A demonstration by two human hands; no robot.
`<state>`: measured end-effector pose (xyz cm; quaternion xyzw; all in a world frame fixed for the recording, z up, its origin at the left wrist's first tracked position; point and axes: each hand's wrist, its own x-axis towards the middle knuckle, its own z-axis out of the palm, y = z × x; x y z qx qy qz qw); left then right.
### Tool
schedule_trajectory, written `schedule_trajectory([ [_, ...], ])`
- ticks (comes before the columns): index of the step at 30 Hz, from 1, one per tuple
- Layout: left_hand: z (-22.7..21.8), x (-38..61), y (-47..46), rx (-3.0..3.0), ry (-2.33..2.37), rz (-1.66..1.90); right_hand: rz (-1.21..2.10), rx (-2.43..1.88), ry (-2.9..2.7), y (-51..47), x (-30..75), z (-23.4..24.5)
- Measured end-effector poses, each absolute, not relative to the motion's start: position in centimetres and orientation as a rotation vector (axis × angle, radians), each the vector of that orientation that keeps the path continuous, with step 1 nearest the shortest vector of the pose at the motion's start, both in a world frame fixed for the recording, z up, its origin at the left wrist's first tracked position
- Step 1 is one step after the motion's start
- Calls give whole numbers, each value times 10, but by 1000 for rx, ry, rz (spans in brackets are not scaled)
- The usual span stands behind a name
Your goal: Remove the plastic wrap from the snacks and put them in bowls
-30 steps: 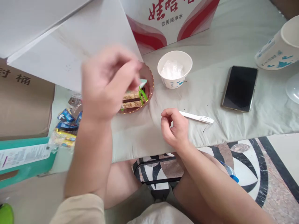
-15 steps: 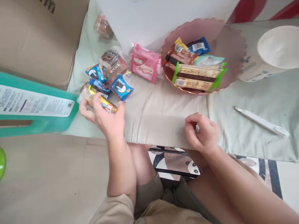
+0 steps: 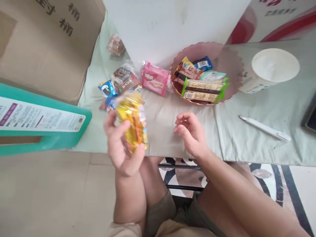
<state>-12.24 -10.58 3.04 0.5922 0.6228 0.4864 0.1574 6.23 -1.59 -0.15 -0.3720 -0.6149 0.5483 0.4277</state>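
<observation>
My left hand (image 3: 120, 148) grips a yellow snack packet (image 3: 132, 120), lifted just above the cloth-covered table (image 3: 247, 108) near its front edge. The packet is blurred by motion. My right hand (image 3: 190, 131) hovers to its right over the cloth, fingers loosely curled and apart, holding nothing. Behind the packet lies a small heap of wrapped snacks (image 3: 120, 82), among them a blue one (image 3: 106, 89) and a pink wafer pack (image 3: 154, 78). A brown scalloped dish (image 3: 232, 62) holds several more wrapped bars.
A white paper bowl (image 3: 271, 70) stands right of the dish, with a white pen (image 3: 265, 128) in front of it. A phone's edge (image 3: 310, 118) shows at far right. A cardboard box (image 3: 41, 46) and a teal box (image 3: 37, 121) sit at left, a white board (image 3: 172, 23) behind.
My left hand went from the dish to the snack heap, took the yellow packet and lifted it toward me. My right hand's fingers have loosened. The view swung left.
</observation>
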Motion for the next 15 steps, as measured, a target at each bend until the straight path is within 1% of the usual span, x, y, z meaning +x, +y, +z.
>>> schedule_trajectory([
  [2, 34, -105, -101, 1824, 1533, 1463, 1600, -889, -1308, -9, 67, -4],
  [3, 35, -96, -96, 1886, 1413, 1388, 1690, -861, -1209, -5, 71, -5],
  [5, 37, -81, -82, 2022, 1289, 1114, 1802, -820, -1067, 3, 82, -3],
  [8, 42, -64, -56, 2199, 1258, 838, 1863, -812, -954, 13, 105, 1],
  [10, 43, -55, -38, 2233, 1309, 749, 1877, -827, -940, 18, 123, 2],
  [12, 37, -47, -25, 2102, 1447, 869, 1846, -847, -935, 21, 139, 1],
  [14, 23, -38, -20, 1746, 1526, 1141, 1759, -847, -931, 22, 151, -2],
  [15, 16, -33, -21, 1507, 1493, 1235, 1708, -834, -941, 22, 154, -3],
])
